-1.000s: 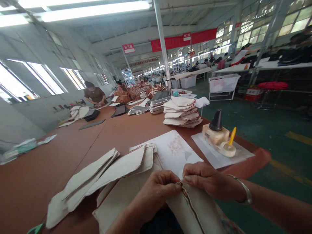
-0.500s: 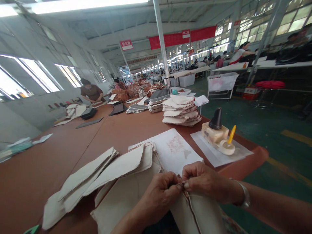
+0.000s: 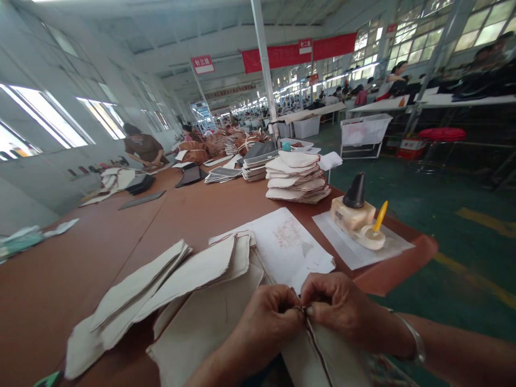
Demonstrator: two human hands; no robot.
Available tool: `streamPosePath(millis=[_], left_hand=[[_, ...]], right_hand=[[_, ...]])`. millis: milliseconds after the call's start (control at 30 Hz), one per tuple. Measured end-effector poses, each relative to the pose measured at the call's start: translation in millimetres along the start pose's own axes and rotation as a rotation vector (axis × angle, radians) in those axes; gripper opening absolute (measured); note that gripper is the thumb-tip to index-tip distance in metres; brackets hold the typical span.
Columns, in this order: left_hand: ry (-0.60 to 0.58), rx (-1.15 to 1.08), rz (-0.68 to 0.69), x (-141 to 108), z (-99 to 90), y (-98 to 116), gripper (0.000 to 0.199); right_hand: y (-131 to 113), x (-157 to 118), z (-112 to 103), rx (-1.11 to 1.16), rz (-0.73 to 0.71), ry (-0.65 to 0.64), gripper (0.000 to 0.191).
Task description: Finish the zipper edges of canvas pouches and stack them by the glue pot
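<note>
My left hand [image 3: 270, 320] and my right hand [image 3: 336, 303] meet at the top edge of a cream canvas piece [image 3: 326, 363] with a brown-edged seam. Both pinch that edge between thumb and fingers, and the fingertips hide the seam's end. A metal bangle [image 3: 411, 338] circles my right wrist. Left of my hands, loose canvas pieces [image 3: 193, 279] lie overlapping on the brown table [image 3: 72, 274]. Beyond my right hand lies a stained white paper sheet [image 3: 286, 242]. Farther right, a pale block with a black cone and yellow-handled brush [image 3: 355, 212] sits on a clear plastic sheet [image 3: 350, 247].
A tall stack of cream canvas pieces [image 3: 298, 177] stands farther along the table, before stacks of dark pieces [image 3: 253, 169]. A co-worker [image 3: 143, 148] stands at the table's far left side. A white wheeled bin [image 3: 363, 134] stands on the green floor at right.
My hands have drawn closer together at the seam's top edge. The whole scene sits slightly higher and further left in the view.
</note>
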State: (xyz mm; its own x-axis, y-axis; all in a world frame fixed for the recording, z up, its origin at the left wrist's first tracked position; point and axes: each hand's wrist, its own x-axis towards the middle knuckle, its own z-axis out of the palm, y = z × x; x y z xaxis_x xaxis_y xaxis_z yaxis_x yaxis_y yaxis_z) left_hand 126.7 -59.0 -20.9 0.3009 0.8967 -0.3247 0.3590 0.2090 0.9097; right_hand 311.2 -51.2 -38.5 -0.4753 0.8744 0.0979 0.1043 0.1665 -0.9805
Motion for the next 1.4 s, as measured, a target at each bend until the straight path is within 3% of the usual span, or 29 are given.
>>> streamPosePath(millis=[133, 233, 333, 533, 633, 733, 833, 1000, 1167, 1233, 1333, 1400], left_hand=[[-0.082, -0.239, -0.046, -5, -1.8, 4, 0.011], [-0.101, -0.375, -0.039, -11, -3.1, 7, 0.025], [-0.174, -0.383, -0.049, -12, -4.5, 6, 0.036], [-0.286, -0.275, 0.028, -8, -8.5, 6, 0.03], [-0.257, -0.086, 0.117, -12, -7.9, 13, 0.023], [-0.153, 0.101, 0.16, -17, -5.5, 21, 0.016], [-0.081, 0.219, 0.183, -20, -3.3, 27, 0.013], [-0.082, 0.184, 0.285, -18, -3.1, 30, 0.015], [-0.177, -0.015, 0.226, -14, -2.5, 17, 0.026], [-0.158, 0.0, 0.225, -14, -1.0, 15, 0.031], [-0.083, 0.145, 0.25, -17, -0.9, 21, 0.033], [-0.118, 0.155, 0.239, -19, -4.1, 27, 0.034]], right_hand=[[-2, -6, -3, 0.074, -0.145, -0.057, 0.014], [-3, -10, -8, 0.012, -0.318, -0.093, 0.011], [0, -11, -12, -0.114, -0.432, -0.089, 0.011], [9, -13, -15, -0.226, -0.549, -0.109, 0.011], [4, -16, -19, -0.072, -0.437, -0.17, 0.011], [-5, -14, -29, 0.094, -0.165, -0.214, 0.026], [-12, -6, -37, 0.132, -0.021, -0.29, 0.042], [-12, 1, -36, 0.108, -0.027, -0.415, 0.043], [-2, -5, -28, 0.047, -0.251, -0.263, 0.036], [-2, -5, -31, 0.005, -0.234, -0.265, 0.038], [-6, 0, -37, 0.023, -0.123, -0.385, 0.044], [-10, 4, -39, 0.021, -0.08, -0.444, 0.042]])
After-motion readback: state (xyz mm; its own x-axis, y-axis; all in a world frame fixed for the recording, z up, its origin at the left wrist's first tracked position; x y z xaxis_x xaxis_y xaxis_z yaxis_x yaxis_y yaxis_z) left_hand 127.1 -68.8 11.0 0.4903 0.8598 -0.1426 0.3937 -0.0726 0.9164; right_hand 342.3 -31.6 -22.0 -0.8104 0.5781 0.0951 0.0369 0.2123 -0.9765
